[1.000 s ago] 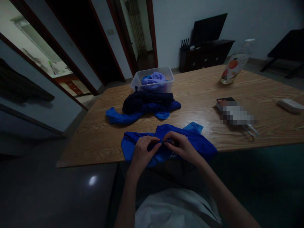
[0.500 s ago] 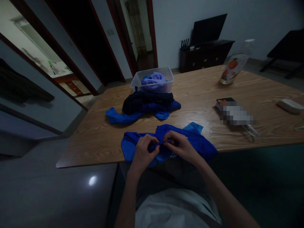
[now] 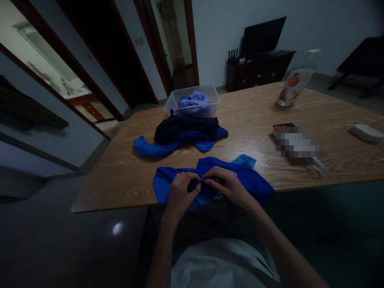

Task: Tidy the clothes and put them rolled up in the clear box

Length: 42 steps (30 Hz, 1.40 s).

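Blue fabric garment [image 3: 256, 184] bears white, unreadable lettering [image 3: 219, 197]; left hand [image 3: 182, 188] and right hand [image 3: 228, 184] fingertip-pinch its cloth. Clear, fruit-labelled plastic bottle [image 3: 295, 83] stands beyond the garment.

the blue garment [image 3: 253, 182] is smooth cloth, the table [image 3: 126, 176] glossy wood.

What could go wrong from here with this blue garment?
The blue garment reaches past the near edge of the table, so it might slide down if the left hand and right hand let go. The light is dim and the fingers partly cover the pinched spot, so a mistake there could be missed.
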Each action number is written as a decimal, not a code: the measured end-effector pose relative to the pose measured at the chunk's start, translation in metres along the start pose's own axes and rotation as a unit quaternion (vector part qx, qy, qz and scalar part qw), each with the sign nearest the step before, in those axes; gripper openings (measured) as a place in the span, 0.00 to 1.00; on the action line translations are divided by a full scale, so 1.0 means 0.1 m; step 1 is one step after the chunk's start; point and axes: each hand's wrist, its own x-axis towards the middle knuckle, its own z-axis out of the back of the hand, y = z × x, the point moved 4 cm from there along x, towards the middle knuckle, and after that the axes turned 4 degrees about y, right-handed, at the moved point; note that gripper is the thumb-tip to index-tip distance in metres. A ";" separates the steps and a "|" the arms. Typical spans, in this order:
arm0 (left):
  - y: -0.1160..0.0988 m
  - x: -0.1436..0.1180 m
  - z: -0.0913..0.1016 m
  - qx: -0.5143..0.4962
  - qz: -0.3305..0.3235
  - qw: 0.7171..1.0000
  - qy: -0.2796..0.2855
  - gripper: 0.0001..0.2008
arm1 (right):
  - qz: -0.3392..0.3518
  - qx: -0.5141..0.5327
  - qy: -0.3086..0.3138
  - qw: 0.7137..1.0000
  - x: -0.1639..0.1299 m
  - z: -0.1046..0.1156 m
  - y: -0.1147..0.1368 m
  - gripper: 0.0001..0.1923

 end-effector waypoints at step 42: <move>0.03 0.00 0.00 -0.057 0.034 0.998 0.020 0.06 | -0.028 0.002 0.007 1.000 -0.02 0.00 0.01 0.06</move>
